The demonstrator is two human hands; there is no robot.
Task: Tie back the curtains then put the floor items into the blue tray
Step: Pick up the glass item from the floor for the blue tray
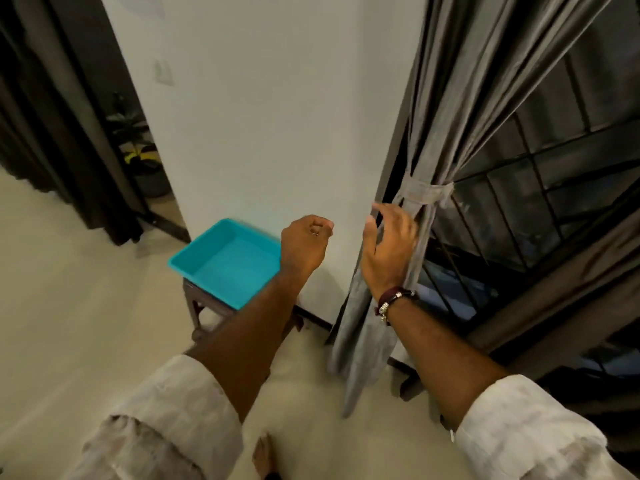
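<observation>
One grey curtain (446,109), bound by one tie (427,194); one blue tray (221,261) on one stool (194,306). Right hand (388,251) rests spread on the curtain; left hand (304,247) curled, holding nothing. No legible writing.

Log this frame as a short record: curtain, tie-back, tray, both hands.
curtain: grey curtain gathered at the window's left edge
tie-back: fabric band wrapped around the curtain
tray: blue tray on a small wooden stool, nothing visible inside
left hand: left hand fingers curled, holding nothing visible
right hand: right hand fingers spread, against the curtain below the band
</observation>
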